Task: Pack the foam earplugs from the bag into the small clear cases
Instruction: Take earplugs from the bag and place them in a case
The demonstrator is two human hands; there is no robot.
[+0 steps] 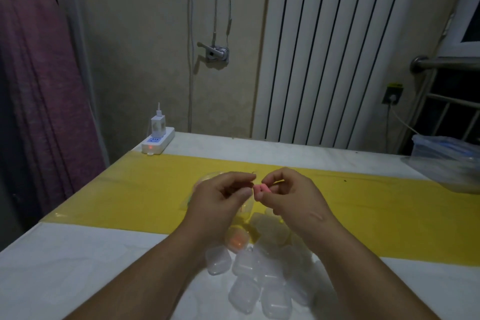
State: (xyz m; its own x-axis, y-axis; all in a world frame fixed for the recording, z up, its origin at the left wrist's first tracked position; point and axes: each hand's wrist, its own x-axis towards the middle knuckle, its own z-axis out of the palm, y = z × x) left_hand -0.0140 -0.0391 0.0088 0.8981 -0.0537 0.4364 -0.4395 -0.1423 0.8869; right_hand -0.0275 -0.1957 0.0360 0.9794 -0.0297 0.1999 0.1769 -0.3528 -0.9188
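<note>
Right hand, centre frame, has thumb + forefinger closed on pink foam earplugs. They look like a pair, held up off the table, prob. so they can be squeezed together and lined up before going in a case.

Left hand sits just beside them, fingers curled in, thumb tip close to the plugs. Can't tell if it's got hold of anything. It may be pinching smth clear, but that's too faint to call.

Clear bag lies partly under the left hand on the yellow strip, close by so reaching in for more plugs is quick.

Pile of small clear cases sits lower centre, between the forearms. Most look empty. One case w/ orange plugs, at the pile's upper edge just under the left wrist, looks done. So the job's at an early stage, I'd say, w/ lots left.

Next step is likely picking an empty case; lids look fiddly and foam springs back.

Power strip is mid-left and a plastic tub at the right edge, both well apart from the work.
</note>
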